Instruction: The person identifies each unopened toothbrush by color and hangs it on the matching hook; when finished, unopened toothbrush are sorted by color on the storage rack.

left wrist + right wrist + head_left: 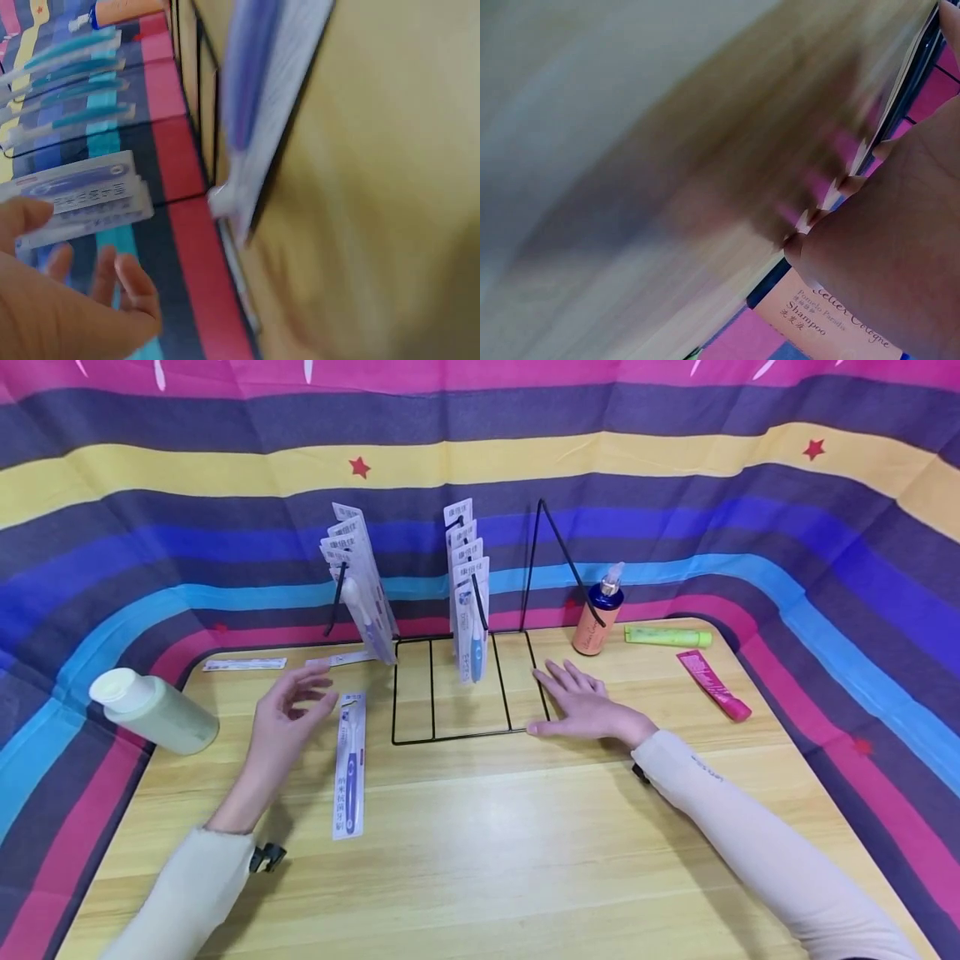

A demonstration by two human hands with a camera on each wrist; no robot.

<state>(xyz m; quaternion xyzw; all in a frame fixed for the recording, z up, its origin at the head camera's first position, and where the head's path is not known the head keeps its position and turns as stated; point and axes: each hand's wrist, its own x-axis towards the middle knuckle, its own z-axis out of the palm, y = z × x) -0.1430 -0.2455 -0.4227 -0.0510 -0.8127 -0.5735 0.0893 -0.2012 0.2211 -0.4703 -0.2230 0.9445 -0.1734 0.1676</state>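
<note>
A black wire rack [487, 734] stands on the table with hooks at the top. Packaged toothbrushes hang in two rows, one on the left hook [367, 602] and another on the middle hook [471, 627]. My left hand [279, 722] is raised left of the rack, fingers loosely bent and holding nothing. Just right of it, a purple toothbrush in its pack [350, 777] lies on the wood. My right hand [588, 710] rests with fingers spread at the rack's right side, thumb by the base's front corner. In the left wrist view, hanging packs [82, 187] appear beyond my fingers.
An orange and blue shampoo bottle [592, 627], a green tube [667, 636] and a pink tube [712, 685] are at the right. A pale green bottle [165, 714] leans at the left. Two flat packs, one white [244, 664], lie along the back edge by a striped cloth.
</note>
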